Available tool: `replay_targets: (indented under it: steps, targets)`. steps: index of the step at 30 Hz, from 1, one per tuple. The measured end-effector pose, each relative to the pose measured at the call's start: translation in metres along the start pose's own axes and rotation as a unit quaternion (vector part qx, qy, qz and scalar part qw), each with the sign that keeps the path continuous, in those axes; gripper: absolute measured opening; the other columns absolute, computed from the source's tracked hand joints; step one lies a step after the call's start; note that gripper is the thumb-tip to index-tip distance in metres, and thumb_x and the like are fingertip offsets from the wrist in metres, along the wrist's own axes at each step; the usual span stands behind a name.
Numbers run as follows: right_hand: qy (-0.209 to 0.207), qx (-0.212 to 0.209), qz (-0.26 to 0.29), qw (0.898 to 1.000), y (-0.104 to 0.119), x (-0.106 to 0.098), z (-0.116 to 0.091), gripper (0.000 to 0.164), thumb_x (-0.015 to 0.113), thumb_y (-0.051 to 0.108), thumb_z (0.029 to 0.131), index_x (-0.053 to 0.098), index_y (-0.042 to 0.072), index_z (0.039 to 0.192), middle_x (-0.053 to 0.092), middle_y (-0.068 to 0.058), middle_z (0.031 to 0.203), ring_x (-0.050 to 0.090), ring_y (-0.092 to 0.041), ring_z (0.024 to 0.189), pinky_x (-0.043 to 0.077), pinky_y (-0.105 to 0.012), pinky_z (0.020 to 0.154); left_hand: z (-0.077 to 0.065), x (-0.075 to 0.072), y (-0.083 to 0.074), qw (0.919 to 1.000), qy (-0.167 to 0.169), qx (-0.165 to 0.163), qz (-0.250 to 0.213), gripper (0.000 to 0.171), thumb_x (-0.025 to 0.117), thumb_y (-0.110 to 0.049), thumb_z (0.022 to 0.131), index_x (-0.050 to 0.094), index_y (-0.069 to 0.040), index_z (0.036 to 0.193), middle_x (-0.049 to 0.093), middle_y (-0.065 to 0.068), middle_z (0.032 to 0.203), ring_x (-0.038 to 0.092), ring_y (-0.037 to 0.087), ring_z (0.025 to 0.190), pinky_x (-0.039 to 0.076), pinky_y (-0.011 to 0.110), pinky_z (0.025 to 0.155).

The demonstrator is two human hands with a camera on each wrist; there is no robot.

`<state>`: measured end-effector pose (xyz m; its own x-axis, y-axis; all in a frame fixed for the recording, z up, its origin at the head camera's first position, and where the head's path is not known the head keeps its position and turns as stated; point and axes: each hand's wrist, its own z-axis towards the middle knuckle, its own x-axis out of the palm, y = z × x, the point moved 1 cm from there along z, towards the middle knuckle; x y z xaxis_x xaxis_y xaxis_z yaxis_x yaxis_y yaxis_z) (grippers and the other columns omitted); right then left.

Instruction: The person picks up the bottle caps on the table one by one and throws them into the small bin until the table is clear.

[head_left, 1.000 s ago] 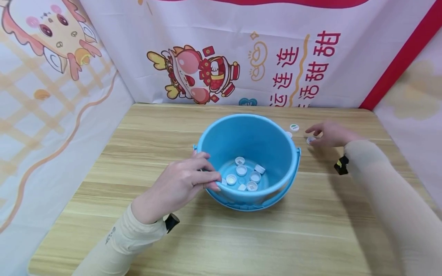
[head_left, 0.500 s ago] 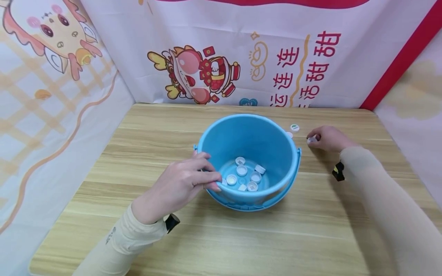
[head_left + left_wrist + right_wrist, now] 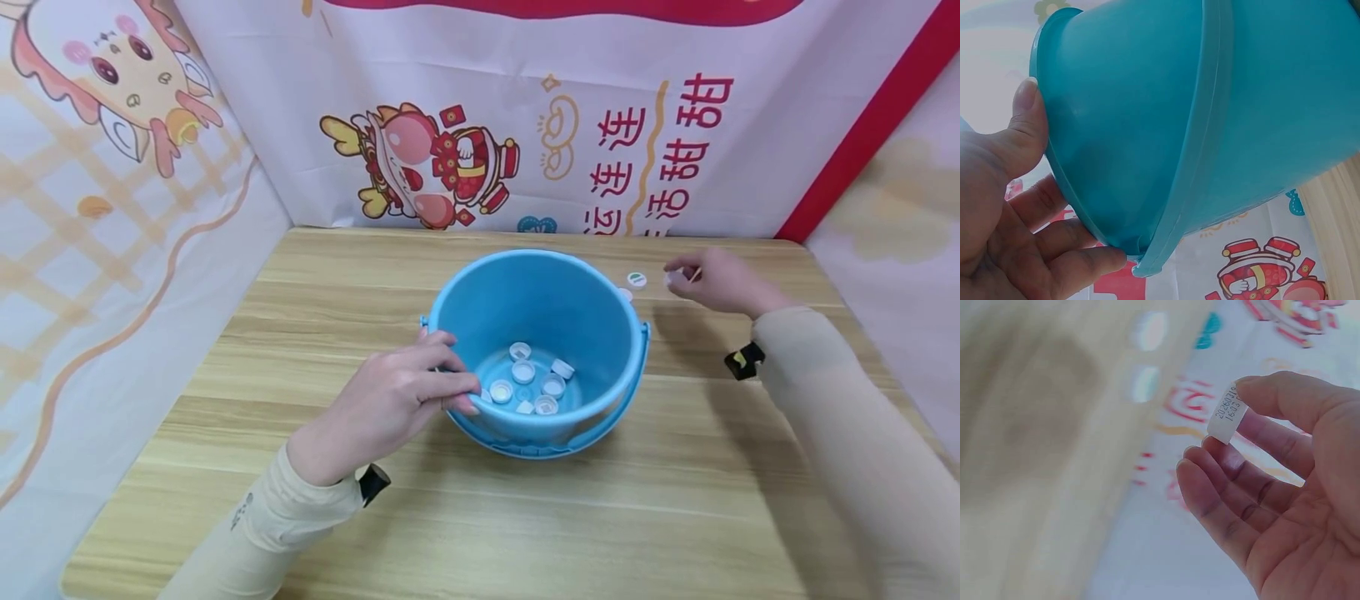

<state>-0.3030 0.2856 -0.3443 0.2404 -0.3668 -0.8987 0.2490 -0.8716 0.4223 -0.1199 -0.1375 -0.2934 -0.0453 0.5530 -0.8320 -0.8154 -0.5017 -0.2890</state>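
Observation:
A blue bucket (image 3: 536, 304) stands on the wooden table, its handle hanging down at the near side. My left hand (image 3: 397, 387) grips the bucket's near-left rim, and the left wrist view shows the thumb (image 3: 1027, 115) and fingers on the rim. Inside lie several white bottle caps (image 3: 522, 372). To the right of the bucket, my right hand (image 3: 720, 279) pinches a white bottle cap (image 3: 1225, 415) with printed digits on its side, held just above the table. Two more caps lie near the bucket's far right side, one with a green mark (image 3: 637, 280).
A printed cloth (image 3: 480, 50) with cartoon figures and red characters rises behind the table (image 3: 450, 525). Similar pale cloths hang at the left (image 3: 112, 275) and right (image 3: 900, 217). A black wrist device sits on each sleeve.
My right hand has closed its fingers on the cap, picked it up and raised it a little from the table. The left hand has stayed on the bucket's rim.

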Motion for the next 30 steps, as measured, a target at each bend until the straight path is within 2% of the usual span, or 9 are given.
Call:
replay_targets:
  steps: [7, 17, 22, 26, 30]
  targets:
    - [-0.034, -0.018, -0.025, 0.999, 0.043, -0.025, -0.015, 0.039, 0.066, 0.025, 0.096, 0.064, 0.003, 0.129, 0.06, -0.013, 0.092, 0.052, -0.029, 0.084, 0.053, -0.035, 0.063, -0.001, 0.0, 0.0, 1.0, 0.001, -0.004, -0.003, 0.026, 0.082, -0.019, 0.079, 0.079, -0.011, 0.104, 0.07, 0.004, 0.094, 0.063, 0.03, 0.116, 0.038, 0.053, 0.104]
    - [-0.06, -0.075, -0.061, 0.994, 0.099, -0.041, -0.037, 0.042, 0.071, 0.021, 0.093, 0.064, 0.006, 0.131, 0.063, -0.017, 0.112, 0.058, -0.03, 0.093, 0.06, -0.043, 0.071, -0.001, 0.0, 0.0, 1.0, 0.001, -0.001, -0.002, 0.026, 0.081, -0.02, 0.08, 0.079, -0.011, 0.104, 0.07, 0.004, 0.094, 0.062, 0.032, 0.117, 0.039, 0.052, 0.104]
    - [-0.09, -0.117, -0.095, 0.985, 0.13, -0.045, -0.052, 0.04, 0.075, 0.019, 0.089, 0.067, 0.007, 0.126, 0.062, -0.016, 0.112, 0.059, -0.028, 0.089, 0.06, -0.043, 0.069, -0.001, 0.0, 0.001, 1.0, 0.002, -0.003, -0.002, 0.027, 0.081, -0.021, 0.08, 0.079, -0.011, 0.105, 0.07, 0.004, 0.095, 0.062, 0.033, 0.117, 0.039, 0.051, 0.103]
    - [-0.118, -0.162, -0.101, 0.974, 0.15, -0.048, -0.062, 0.039, 0.078, 0.017, 0.086, 0.07, 0.008, 0.123, 0.064, -0.014, 0.107, 0.06, -0.026, 0.086, 0.059, -0.042, 0.067, -0.001, 0.001, 0.001, 1.0, 0.0, -0.002, -0.002, 0.026, 0.081, -0.02, 0.08, 0.079, -0.011, 0.105, 0.07, 0.004, 0.094, 0.063, 0.032, 0.116, 0.039, 0.051, 0.103]
    - [-0.129, -0.195, -0.105, 0.967, 0.169, -0.05, -0.07, 0.041, 0.082, 0.016, 0.083, 0.071, 0.009, 0.122, 0.066, -0.013, 0.106, 0.063, -0.026, 0.085, 0.06, -0.044, 0.067, 0.0, 0.001, 0.001, 1.0, -0.001, -0.002, -0.001, 0.026, 0.081, -0.019, 0.08, 0.079, -0.011, 0.105, 0.07, 0.004, 0.095, 0.062, 0.032, 0.117, 0.039, 0.052, 0.103]
